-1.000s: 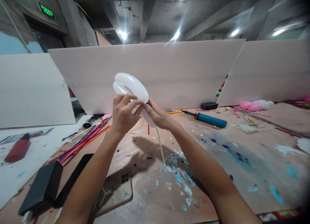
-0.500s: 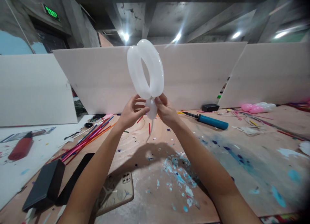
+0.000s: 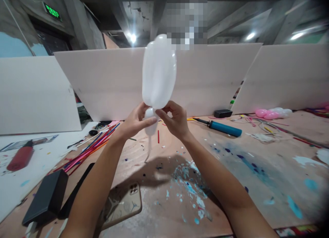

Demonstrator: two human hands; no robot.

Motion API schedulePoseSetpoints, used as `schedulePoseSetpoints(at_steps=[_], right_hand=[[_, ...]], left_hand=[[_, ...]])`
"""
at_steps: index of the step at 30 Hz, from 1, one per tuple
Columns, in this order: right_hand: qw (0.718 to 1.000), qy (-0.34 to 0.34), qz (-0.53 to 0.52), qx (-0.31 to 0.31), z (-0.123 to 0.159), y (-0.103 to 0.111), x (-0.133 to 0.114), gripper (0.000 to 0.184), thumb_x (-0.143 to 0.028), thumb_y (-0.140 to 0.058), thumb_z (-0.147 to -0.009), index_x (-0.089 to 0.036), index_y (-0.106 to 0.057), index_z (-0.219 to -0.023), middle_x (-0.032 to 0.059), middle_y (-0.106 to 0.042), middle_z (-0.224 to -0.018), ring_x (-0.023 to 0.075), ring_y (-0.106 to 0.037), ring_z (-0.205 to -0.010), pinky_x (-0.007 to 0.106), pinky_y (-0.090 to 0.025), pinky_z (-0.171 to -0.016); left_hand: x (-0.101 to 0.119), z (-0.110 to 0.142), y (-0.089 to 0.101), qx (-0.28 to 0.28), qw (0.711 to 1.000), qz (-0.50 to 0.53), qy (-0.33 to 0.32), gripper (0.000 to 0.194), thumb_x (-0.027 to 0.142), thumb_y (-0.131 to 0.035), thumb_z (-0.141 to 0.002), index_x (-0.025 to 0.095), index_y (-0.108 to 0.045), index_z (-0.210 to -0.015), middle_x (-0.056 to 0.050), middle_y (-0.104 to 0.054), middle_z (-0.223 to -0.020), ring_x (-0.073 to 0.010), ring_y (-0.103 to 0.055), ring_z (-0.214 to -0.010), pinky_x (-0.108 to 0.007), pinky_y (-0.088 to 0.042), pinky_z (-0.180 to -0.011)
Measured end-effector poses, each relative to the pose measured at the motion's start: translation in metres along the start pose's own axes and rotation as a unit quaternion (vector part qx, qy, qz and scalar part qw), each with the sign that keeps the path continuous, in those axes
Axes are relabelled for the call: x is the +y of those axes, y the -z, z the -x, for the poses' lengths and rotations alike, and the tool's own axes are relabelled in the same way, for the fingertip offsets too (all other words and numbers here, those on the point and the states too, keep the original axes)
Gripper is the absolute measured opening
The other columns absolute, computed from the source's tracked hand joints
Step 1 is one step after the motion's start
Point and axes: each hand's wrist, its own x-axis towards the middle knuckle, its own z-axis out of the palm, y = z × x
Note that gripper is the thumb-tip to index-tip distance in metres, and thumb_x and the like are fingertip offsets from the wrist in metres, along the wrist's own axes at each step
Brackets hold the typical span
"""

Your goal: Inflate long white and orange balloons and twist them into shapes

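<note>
A white twisting balloon (image 3: 158, 71) stands upright above the table, its long loop folded so the two sides press together. Below the twist hangs a short bubble that tapers into a thin uninflated tail (image 3: 149, 147). My left hand (image 3: 138, 119) holds the short bubble, thumb across its front and fingers behind it. At the twist, my right hand (image 3: 174, 116) pinches the balloon between thumb and forefinger. The far fingers of both hands are partly hidden behind the balloon.
A blue hand pump (image 3: 224, 128) lies at the right, near a black box (image 3: 222, 113) and pink and white balloons (image 3: 267, 113). Uninflated balloons (image 3: 95, 143), a red pump (image 3: 20, 158), a black power bank (image 3: 46, 197) and a phone (image 3: 124, 205) lie left. White boards (image 3: 115, 80) stand behind.
The balloon loop has swung from tilted left and away to upright, and has turned so its gap no longer shows. My right hand has shifted its fingers into a pinch at the twist.
</note>
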Motion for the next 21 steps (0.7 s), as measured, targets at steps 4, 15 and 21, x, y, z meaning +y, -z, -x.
schedulePoseSetpoints(at_steps=[4, 15, 21], right_hand=[[0.998, 0.005, -0.061, -0.032, 0.001, 0.001, -0.003, 0.028, -0.043, -0.067, -0.084, -0.021, -0.064, -0.067, -0.0011, -0.06, -0.061, 0.0119, -0.051, -0.058, 0.029, -0.042, -0.057], [0.968, -0.031, -0.187, -0.164, 0.0, 0.007, -0.016, 0.043, -0.047, -0.075, -0.076, -0.016, -0.06, -0.051, -0.0001, -0.059, -0.051, 0.0087, -0.054, -0.048, 0.023, -0.04, -0.045], [0.945, -0.068, -0.248, -0.203, 0.001, 0.008, -0.022, 0.046, -0.045, -0.074, -0.077, -0.016, -0.054, -0.048, 0.0012, -0.059, -0.053, 0.012, -0.062, -0.049, 0.024, -0.045, -0.044]], left_hand=[[0.0, 0.0, -0.006, 0.047, 0.998, 0.034, 0.036, 0.043, 0.037, -0.074, -0.077, 0.017, -0.056, -0.11, -0.005, -0.064, -0.088, -0.0156, -0.065, -0.072, -0.029, -0.058, -0.066], [0.025, 0.009, -0.017, 0.001, 0.983, 0.181, 0.045, 0.037, 0.037, -0.082, -0.066, 0.013, -0.061, -0.085, -0.001, -0.06, -0.073, -0.0127, -0.061, -0.058, -0.023, -0.054, -0.05], [0.029, 0.013, -0.026, -0.017, 0.979, 0.189, 0.069, 0.035, 0.035, -0.083, -0.066, 0.013, -0.062, -0.085, -0.002, -0.063, -0.065, -0.015, -0.063, -0.059, -0.023, -0.055, -0.05]])
